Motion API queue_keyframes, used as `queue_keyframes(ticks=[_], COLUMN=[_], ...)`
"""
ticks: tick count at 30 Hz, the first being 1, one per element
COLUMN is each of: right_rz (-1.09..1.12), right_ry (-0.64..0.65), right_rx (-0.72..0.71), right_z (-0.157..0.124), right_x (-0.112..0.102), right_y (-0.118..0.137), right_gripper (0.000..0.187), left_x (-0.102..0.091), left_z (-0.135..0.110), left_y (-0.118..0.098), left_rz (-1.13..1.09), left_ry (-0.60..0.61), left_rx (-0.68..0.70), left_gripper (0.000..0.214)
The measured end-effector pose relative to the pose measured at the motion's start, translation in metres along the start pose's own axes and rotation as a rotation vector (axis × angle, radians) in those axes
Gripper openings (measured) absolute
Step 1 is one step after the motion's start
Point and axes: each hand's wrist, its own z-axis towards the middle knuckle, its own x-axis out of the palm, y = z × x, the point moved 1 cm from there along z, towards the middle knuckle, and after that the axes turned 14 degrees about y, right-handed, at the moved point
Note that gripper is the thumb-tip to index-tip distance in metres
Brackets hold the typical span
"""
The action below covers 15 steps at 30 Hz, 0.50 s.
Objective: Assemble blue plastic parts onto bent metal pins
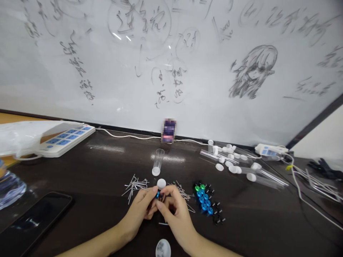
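Dark tabletop (93, 167) below, both hands (139, 207) pinch a blue piece (158, 195).

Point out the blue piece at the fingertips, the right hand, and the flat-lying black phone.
Blue piece (158, 195): head view, on its visible blue part.
Right hand (178, 208): head view, on the back of the hand.
Black phone (35, 223): head view, on its dark upper face.

front right of tabletop (268, 228) bare, passable. back right blocked by clear tubes (211, 155), white caps (219, 166); cable (321, 213) cuts across to right edge. power strip (68, 141) fills back left, black phone (34, 225) front left. free lane between phone and left rod pile (135, 184), left forearm (107, 239) closes front end. capped tube (158, 162) obstructs middle toward back edge. right rod pile (184, 192), blue discs (205, 197): tight gap.
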Motion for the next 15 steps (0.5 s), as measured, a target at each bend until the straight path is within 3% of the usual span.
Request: queue_keyframes(ticks=[2, 11, 15], right_rz=[-0.05, -0.005, 0.069], right_ry=[0.01, 0.063, 0.037], right_rx=[0.0, 0.036, -0.006], right_z=[-0.0002, 0.003, 0.0032], right_x=[-0.0002, -0.001, -0.0006], right_y=[-0.0002, -0.0062, -0.0059], right_gripper=[0.02, 0.038, 0.028], left_x=[0.0004, -0.0036, -0.0041], left_z=[0.0001, 0.0002, -0.0002], left_y=[0.0002, 0.001, 0.0012], left_rz=[0.004, 0.128, 0.145], left_ry=[0.005, 0.142, 0.167], left_rx=[-0.005, 0.042, 0.051], left_gripper=[0.05, 0.047, 0.047])
